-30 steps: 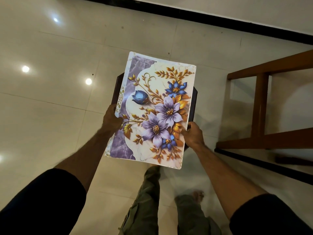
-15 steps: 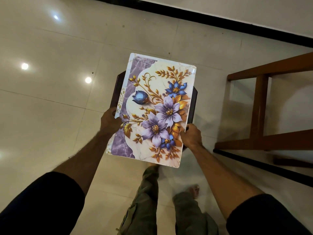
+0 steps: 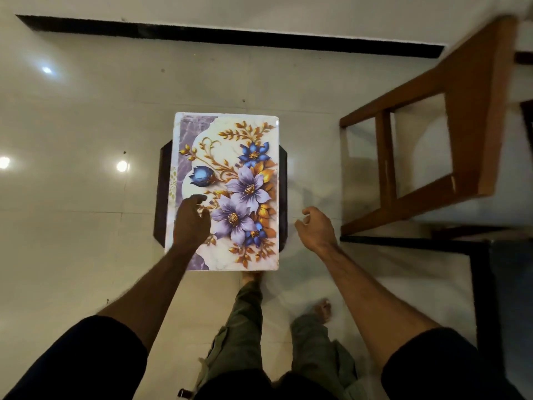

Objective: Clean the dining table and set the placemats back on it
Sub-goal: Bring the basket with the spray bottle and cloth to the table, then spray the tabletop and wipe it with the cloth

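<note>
**Mats stacked on a dark stool, ready to lift by the edges**

I see the mats (image 3: 230,180) lying flat in a stack on a small dark stool (image 3: 160,194) that stands on the floor (image 3: 72,226), near a wooden chair (image 3: 450,134). A sliver of a second mat peeks out at the left edge, so I judge there is more than one sheet. My left grip (image 3: 191,222) hangs over the near left part of the top mat, fingers loosely spread and pinching nothing; I cannot tell whether it touches. My right grip (image 3: 315,226) hovers just beside the right edge, loosely curled and empty.

I judge the mats thin, light and glossy, probably stiff enough to keep flat but free to slide on each other. I would take them at the two long edges, where they overhang the stool, thumbs on top and fingers beneath, squeezing the stack together so no sheet slips out.
</note>
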